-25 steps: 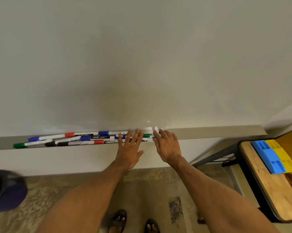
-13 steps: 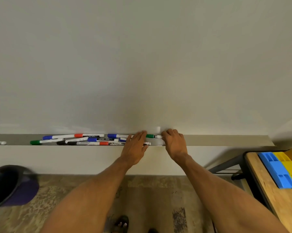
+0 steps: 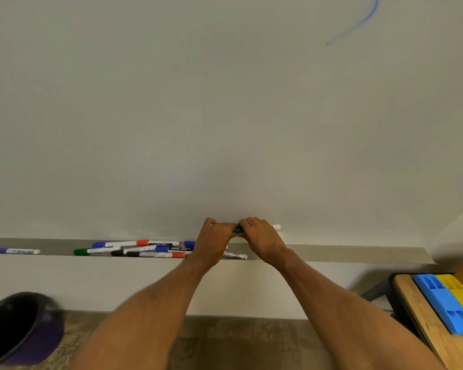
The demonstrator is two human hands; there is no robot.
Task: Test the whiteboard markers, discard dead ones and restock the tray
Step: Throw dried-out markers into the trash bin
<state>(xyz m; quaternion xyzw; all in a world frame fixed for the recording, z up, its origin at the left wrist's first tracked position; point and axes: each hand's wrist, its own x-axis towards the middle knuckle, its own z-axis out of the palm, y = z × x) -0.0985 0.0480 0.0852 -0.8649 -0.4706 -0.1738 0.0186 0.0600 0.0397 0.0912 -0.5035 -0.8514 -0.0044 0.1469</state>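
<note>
A green-capped marker (image 3: 238, 230) is lifted just above the grey marker tray (image 3: 345, 252). My right hand (image 3: 259, 236) grips its white barrel, whose end (image 3: 277, 226) sticks out to the right. My left hand (image 3: 214, 240) pinches the green cap end. Several markers with blue, red, green and black caps (image 3: 150, 249) lie in a loose pile in the tray to the left of my hands. A lone blue-capped marker (image 3: 17, 251) lies at the tray's far left. The whiteboard (image 3: 225, 116) fills the view, with a faint blue stroke (image 3: 358, 22) at the upper right.
A dark purple bin (image 3: 19, 329) stands on the floor at the lower left. At the lower right is a wooden table (image 3: 422, 327) carrying a blue organiser (image 3: 444, 303) and a yellow organiser (image 3: 462, 292). The tray's right half is bare.
Both hands went from lying flat on the tray's markers to lifting one green-capped marker, held at both ends above the tray. The view has tilted up, showing the blue stroke.
</note>
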